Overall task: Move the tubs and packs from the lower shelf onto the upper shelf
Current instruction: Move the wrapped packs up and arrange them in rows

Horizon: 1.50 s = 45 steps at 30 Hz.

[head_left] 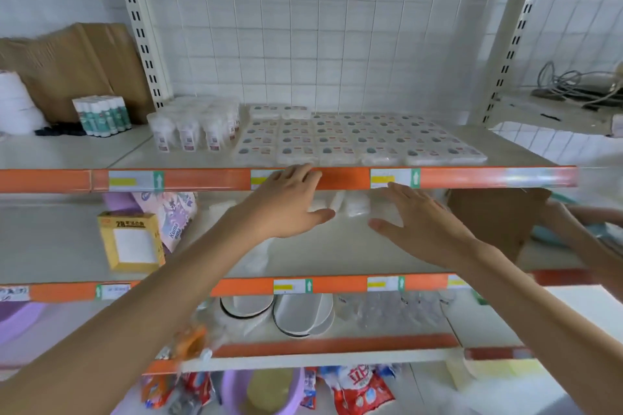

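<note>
Now both hands reach into the lower shelf [337, 256], left hand [286, 209] and right hand [421, 226] with fingers spread and holding nothing, a few white packs [357, 205] (blurred, hard to count) lying just beyond the fingertips. Up on the upper shelf [209, 158], flat packs [354, 141] sit in neat rows beside clear tubs [195, 128].

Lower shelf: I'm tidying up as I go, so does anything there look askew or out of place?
Yes. The yellow box at the left of the lower shelf stands tilted, turned out of line with the shelf edge. Behind it a purple printed pack leans at an angle. The flat packs on the upper shelf lie in neat rows by contrast.
</note>
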Tool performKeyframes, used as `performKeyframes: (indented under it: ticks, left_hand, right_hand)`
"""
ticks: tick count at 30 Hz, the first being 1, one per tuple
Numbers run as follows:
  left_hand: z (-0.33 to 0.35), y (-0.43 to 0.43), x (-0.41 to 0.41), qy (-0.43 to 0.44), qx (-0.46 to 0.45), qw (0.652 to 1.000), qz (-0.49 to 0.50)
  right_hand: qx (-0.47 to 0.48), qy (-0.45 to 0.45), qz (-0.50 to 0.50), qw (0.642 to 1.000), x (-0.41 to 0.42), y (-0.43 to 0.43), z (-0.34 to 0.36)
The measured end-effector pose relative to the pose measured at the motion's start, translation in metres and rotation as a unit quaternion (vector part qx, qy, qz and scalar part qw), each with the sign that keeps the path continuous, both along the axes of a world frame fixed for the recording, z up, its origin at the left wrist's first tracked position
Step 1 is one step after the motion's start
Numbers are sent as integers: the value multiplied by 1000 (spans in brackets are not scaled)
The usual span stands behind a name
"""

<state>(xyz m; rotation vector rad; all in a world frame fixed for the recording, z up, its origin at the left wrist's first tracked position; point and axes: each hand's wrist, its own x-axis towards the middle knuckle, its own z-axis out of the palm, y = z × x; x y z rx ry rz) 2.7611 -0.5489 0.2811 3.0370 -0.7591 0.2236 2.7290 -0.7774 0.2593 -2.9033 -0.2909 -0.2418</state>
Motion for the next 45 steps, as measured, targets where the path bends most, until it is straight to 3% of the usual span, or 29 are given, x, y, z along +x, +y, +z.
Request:
performKeyframes:
  ticks: [7,20,26,34,37,42,45]
  left_hand:
    - [-50,-12,-24,-14,-53,998,-31]
    - [-185,-89,53,111,-21,993,-31]
    - [-249,-151,113,120,-68,990,0]
    - [-288,-198,195,107,-54,992,43]
    - [-295,-204,210,107,-66,990,59]
    - [-304,-201,217,87,-89,989,77]
    - [-304,-198,220,85,-129,984,86]
  right_hand:
    - [-11,63,-9,998,-8,-4,-48]
    - [-8,95,-78,992,83,-75,-156]
    - [156,83,-178,968,160,-147,-211]
    - [307,31,-209,928,259,-203,-259]
    - [336,53,-210,917,281,-206,-268]
    - [368,9,-237,899,289,-187,-279]
    - [369,19,-191,909,280,-163,-279]
